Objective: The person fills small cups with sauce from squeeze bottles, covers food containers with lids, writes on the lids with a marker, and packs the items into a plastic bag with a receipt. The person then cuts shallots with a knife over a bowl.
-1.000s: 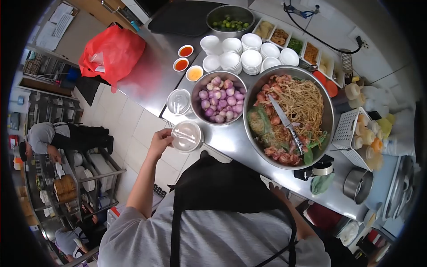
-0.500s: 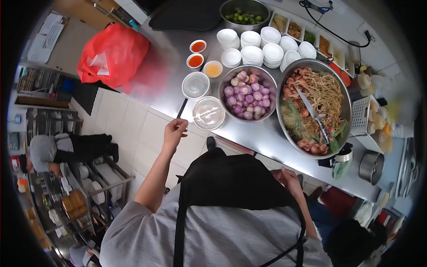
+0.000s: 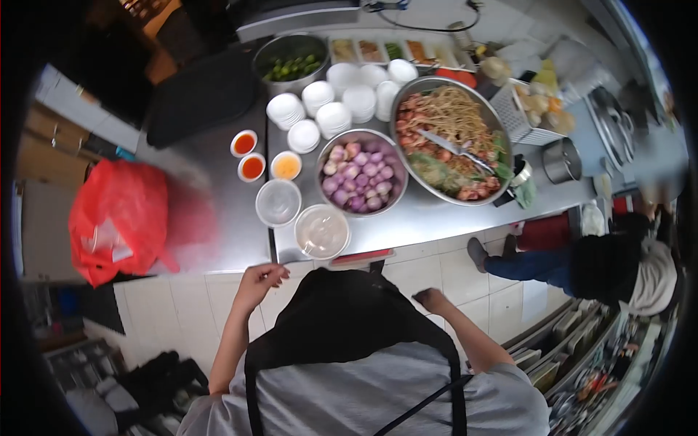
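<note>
Where the metal table (image 3: 236, 232) ends, below and left of the middle of the frame, the left hand (image 3: 260, 285) has its fingers loosely bent, and nothing shows in it. It is nearest to two clear tubs (image 3: 278, 203), which sit above it and to its right. I think thin tubs like these are best held softly by the rim, so they don't bend or tip. Right of the middle, the right hand (image 3: 432, 300) is curled small; I can't tell if it holds anything.

Counting from the left, I see one red bag (image 3: 120, 211), two cups of red sauce (image 3: 251, 168), one cup of yellow sauce (image 3: 286, 166), one bowl of green fruit (image 3: 270, 86) up top, about nine stacks of white bowls (image 3: 334, 118) (they are blurry), one bowl of purple onions (image 3: 400, 173), and one big bowl (image 3: 411, 93) of stringy food (image 3: 454, 109) with one knife (image 3: 456, 150) on top.
</note>
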`<state>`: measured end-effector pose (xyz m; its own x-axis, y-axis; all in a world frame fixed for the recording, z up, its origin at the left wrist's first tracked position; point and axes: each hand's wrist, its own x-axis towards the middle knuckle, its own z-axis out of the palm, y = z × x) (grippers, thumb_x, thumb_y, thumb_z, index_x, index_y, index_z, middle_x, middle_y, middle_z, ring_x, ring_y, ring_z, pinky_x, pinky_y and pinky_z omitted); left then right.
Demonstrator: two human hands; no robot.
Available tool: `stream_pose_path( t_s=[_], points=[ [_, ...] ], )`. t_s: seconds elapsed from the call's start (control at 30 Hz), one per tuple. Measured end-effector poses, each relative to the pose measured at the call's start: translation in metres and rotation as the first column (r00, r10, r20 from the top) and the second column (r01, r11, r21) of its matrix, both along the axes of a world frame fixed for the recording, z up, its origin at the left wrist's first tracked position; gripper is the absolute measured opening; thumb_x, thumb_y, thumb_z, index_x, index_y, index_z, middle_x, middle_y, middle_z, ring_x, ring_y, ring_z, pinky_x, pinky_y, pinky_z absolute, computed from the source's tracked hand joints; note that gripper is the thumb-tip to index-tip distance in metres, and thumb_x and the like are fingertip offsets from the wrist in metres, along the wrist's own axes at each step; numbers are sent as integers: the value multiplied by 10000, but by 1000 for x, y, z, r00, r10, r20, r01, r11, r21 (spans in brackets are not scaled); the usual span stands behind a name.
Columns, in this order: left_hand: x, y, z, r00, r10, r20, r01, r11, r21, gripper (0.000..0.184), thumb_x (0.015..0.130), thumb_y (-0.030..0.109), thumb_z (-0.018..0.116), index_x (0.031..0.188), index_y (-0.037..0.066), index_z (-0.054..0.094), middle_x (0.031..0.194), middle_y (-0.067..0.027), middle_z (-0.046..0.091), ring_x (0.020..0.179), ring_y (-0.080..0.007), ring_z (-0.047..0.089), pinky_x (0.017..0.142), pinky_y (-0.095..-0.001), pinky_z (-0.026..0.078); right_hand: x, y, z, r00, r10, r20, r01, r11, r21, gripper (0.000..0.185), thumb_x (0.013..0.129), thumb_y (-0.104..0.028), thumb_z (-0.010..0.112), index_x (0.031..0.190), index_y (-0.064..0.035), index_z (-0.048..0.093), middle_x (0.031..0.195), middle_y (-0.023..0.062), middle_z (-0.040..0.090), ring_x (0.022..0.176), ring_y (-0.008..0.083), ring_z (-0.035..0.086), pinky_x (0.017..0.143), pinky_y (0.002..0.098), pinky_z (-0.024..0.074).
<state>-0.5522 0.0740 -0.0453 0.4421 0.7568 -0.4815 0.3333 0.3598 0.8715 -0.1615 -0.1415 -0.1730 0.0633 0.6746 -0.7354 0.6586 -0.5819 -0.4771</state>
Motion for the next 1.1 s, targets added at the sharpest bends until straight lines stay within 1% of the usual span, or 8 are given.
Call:
stream_pose_path(
  t_s=[0.1, 0.2, 0.33, 0.5, 0.73, 0.8, 1.0, 1.1],
  points=[
    [33, 13, 28, 933, -343, 111, 332, 937, 104, 215, 828, 186, 571, 959, 21, 615, 819, -44, 620, 706, -118, 565, 633, -250, 467, -17, 51, 115, 865, -186, -465, 266, 957, 113, 281, 890, -199, 464, 1053, -1, 579, 1027, 88, 606, 956, 169, 544, 857, 299, 410],
    [96, 9, 40, 740, -673, 19, 646, 717, 261, 250, 792, 176, 604, 1002, 41, 600, 909, -81, 613, 796, -181, 586, 678, -288, 467, -53, 56, 135, 767, 206, -607, 12, 942, 335, 382, 915, -228, 389, 1222, -4, 425, 1258, 138, 441, 1171, 215, 398, 988, 299, 288],
    [171, 0, -3, 512, -789, -339, 823, 339, 455, 203, 783, 208, 569, 900, 46, 604, 884, -111, 588, 851, -277, 566, 754, -356, 450, -57, 59, 59, 702, -289, -650, 220, 957, -188, 401, 909, -276, 390, 1210, -19, 458, 1164, 102, 516, 1076, 178, 458, 917, 279, 345],
    [238, -1, -1, 494, -834, -247, 839, 383, 386, 183, 796, 225, 547, 839, 64, 624, 868, -100, 605, 847, -281, 571, 743, -381, 442, -3, 83, 75, 902, -309, -301, 219, 929, -297, 360, 901, -244, 385, 1133, 0, 514, 1087, 155, 560, 1000, 205, 521, 854, 302, 399],
    [310, 8, 13, 532, -827, -179, 837, 482, 259, 222, 786, 278, 594, 833, 62, 612, 781, -81, 582, 712, -235, 565, 679, -334, 442, 66, 62, 2, 833, 449, 324, -544, 773, 326, 220, 792, -159, 432, 929, -98, 594, 864, 125, 605, 827, 228, 598, 685, 308, 475],
    [327, 8, 9, 553, -811, -192, 828, 508, 239, 223, 767, 274, 618, 832, 62, 606, 771, -74, 584, 708, -210, 566, 662, -323, 446, 98, 69, 38, 948, 263, -179, -203, 932, 299, 294, 834, -185, 437, 1079, -58, 540, 1043, 198, 558, 991, 305, 540, 849, 367, 421],
    [355, 13, 16, 563, -749, -350, 824, 540, 170, 198, 787, 227, 613, 905, 67, 615, 870, -69, 605, 763, -199, 602, 692, -287, 474, 140, 75, 67, 935, 231, -269, -231, 972, 31, 266, 822, -116, 464, 1071, -46, 527, 993, 185, 574, 902, 287, 571, 796, 356, 441],
    [358, 7, 18, 722, -680, -124, 670, 644, 369, 225, 845, 198, 523, 1012, 57, 577, 929, -113, 611, 847, -215, 587, 723, -304, 465, 187, 101, 169, 832, 141, -537, 110, 906, 409, 215, 825, -119, 557, 1019, -25, 549, 928, 101, 604, 866, 196, 573, 756, 293, 454]
  ],
)
